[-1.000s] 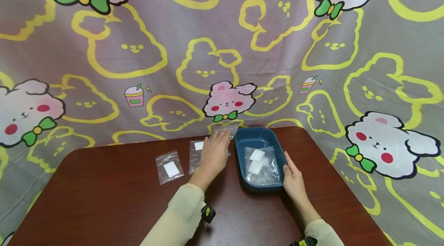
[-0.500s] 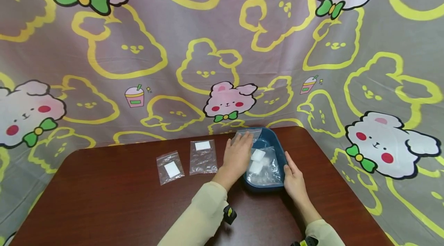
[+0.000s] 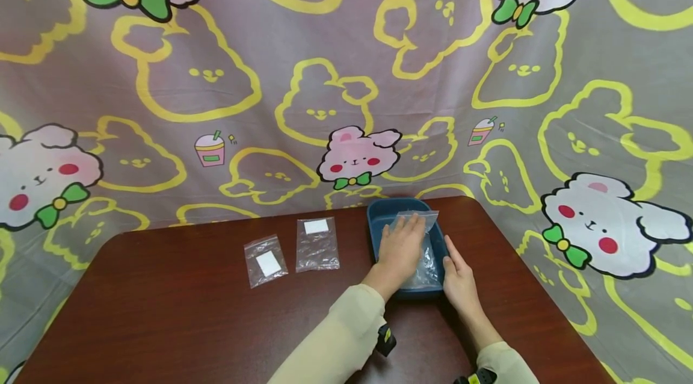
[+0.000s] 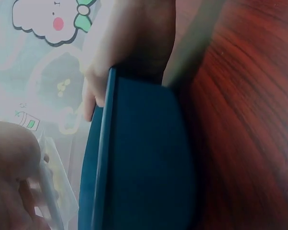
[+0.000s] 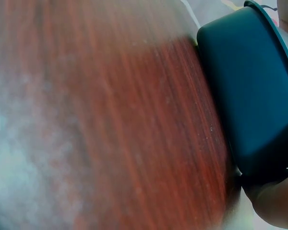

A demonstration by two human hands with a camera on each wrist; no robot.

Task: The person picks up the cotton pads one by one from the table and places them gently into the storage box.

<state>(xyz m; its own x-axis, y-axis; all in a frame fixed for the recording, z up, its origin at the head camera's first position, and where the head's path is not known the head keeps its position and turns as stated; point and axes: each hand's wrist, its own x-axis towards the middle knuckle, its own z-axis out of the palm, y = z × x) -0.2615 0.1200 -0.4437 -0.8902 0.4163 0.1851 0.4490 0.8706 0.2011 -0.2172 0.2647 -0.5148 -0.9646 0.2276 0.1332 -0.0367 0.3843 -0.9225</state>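
In the head view my left hand [image 3: 402,250] holds a clear zip bag [image 3: 430,218] over the blue tray [image 3: 373,231]. Its fingers partly hide the bag; a pale edge of the bag [image 4: 62,191] shows beside the fingers in the left wrist view. Inside the tray lies at least one other clear bag [image 3: 428,269], mostly covered by the left hand. My right hand [image 3: 461,283] rests against the tray's right side, fingers fairly straight along the outer wall and thumb near the rim. In the right wrist view the thumb [image 5: 278,206] touches the lower end of the tray.
Two clear zip bags lie on the brown table [image 3: 189,306] left of the tray: a smaller bag [image 3: 266,261] and a larger bag [image 3: 317,251], each with a white piece. A patterned cloth [image 3: 346,113] hangs behind and to the right.
My left hand has carried the zip bag rightward, from beside the larger bag to over the tray, covering the white pieces there. The right hand and tray have barely moved.
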